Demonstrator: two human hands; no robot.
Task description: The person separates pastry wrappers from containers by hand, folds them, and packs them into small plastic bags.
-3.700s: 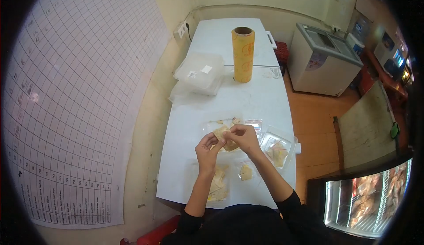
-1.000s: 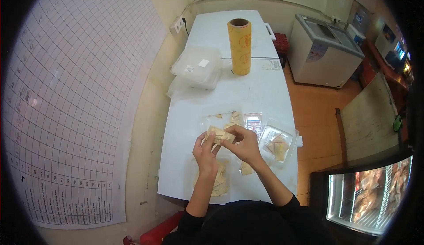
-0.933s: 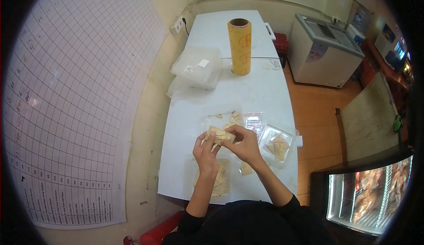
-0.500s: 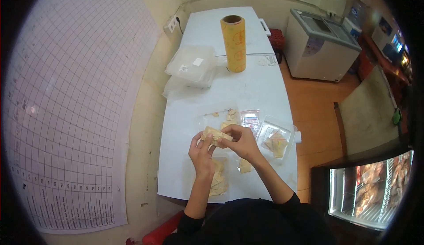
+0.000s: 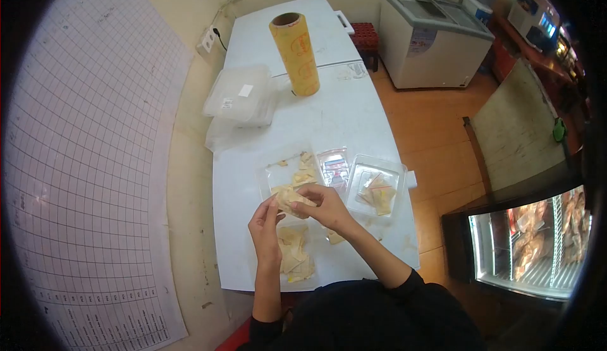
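Observation:
Between my two hands is a pale yellow, folded flat piece (image 5: 289,199), possibly thin dough or pastry; its exact kind is unclear. My left hand (image 5: 265,226) pinches its left end, and my right hand (image 5: 327,208) grips the right side with thumb and fingers. Just beyond them lies a clear plastic container (image 5: 267,175) with a few similar pale pieces. Closer to me, a second container holds a heap of pale yellow pieces (image 5: 294,255). Flat zip bags (image 5: 334,166) lie to the right, beside an open clear tub (image 5: 401,185) with small filled packets (image 5: 378,194).
A tall yellow roll of wrap (image 5: 296,57) stands upright farther back on the white table (image 5: 335,114). Stacked clear containers (image 5: 235,95) are at its left. A gridded paper sheet (image 5: 88,148) covers the left wall. A chest freezer (image 5: 430,47) and a lit display fridge (image 5: 525,243) stand to the right.
The camera view has shifted, so the table appears farther left. The pale piece is still in both hands, turned somewhat, with my fingers slightly repositioned on it.

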